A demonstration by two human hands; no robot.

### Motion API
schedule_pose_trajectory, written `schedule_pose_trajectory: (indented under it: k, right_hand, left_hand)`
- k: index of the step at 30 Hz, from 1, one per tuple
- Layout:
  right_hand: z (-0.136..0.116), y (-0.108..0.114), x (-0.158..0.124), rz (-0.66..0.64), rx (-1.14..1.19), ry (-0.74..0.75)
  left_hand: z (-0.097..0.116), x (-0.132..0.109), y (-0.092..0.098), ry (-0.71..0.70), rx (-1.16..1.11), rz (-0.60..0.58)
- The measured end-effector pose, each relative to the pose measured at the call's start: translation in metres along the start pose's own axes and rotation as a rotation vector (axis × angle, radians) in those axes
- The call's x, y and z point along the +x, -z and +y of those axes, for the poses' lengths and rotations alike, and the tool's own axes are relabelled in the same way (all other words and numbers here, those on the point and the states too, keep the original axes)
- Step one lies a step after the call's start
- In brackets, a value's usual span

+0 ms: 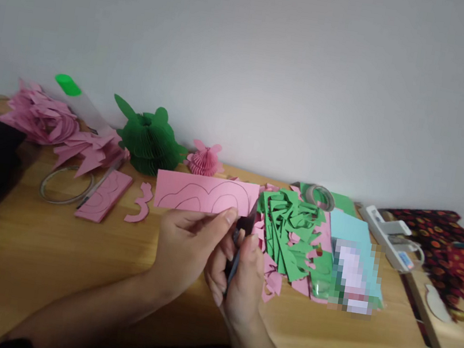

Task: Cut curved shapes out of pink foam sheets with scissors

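Observation:
My left hand pinches the lower edge of a pink paper strip that has a wavy curved outline drawn on it. Close beside it, my right hand is closed around scissors, mostly hidden by the fingers; their dark blades reach the strip's right end. Left of the hands, a cut pink curvy piece lies on the wooden table. Next to that is a folded pink paper with a similar outline and a pen along its edge.
Behind stand a green honeycomb paper figure and a small pink one. Pink folded paper and a tape roll sit left. Green scraps, another tape roll, blue paper and a power strip lie right.

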State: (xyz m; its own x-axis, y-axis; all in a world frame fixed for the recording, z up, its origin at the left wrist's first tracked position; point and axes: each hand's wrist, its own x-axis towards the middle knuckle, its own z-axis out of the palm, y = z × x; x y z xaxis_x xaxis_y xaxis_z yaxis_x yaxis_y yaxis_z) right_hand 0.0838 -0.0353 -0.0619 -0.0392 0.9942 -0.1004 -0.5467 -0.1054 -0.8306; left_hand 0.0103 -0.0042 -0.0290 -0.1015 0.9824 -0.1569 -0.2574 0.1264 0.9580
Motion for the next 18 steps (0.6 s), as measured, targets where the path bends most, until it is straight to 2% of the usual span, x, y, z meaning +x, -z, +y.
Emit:
schedule_pose_trajectory:
  k: [18]
  right_hand:
    - [-0.0005, 0.0012, 0.0009, -0.003, -0.004, 0.0]
  left_hand:
    - [0.0003, 0.0011, 0.0011, 0.011, -0.032, -0.028]
